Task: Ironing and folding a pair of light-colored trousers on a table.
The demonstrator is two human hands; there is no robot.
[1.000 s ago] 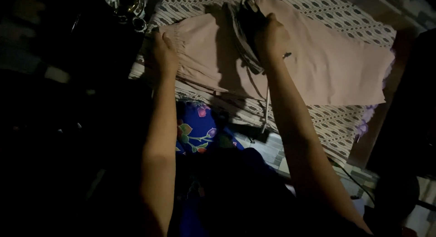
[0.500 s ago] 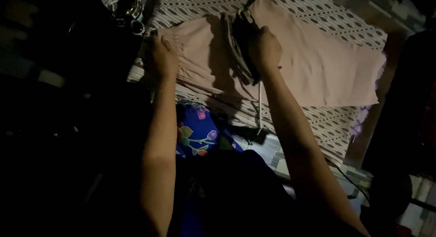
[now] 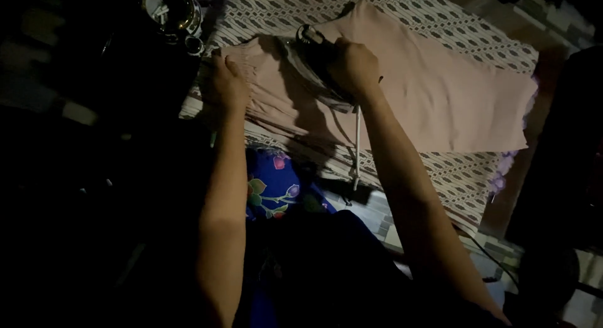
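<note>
At upper centre, right hand (image 3: 353, 65) grips the iron (image 3: 312, 61) on pink cloth (image 3: 440, 95) that left hand (image 3: 227, 83) pins flat; lingering could scorch it.

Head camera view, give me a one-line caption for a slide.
Right hand presses an iron onto a pink garment while left hand holds its edge.

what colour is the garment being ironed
Pale pink, plain; the garment shows best in the head view, lying on a patterned cloth.

You've got one pink garment (image 3: 433, 95), one iron (image 3: 311, 61), one patterned cloth (image 3: 452, 171), one shiny metal pot (image 3: 169, 7), two hands.
</note>
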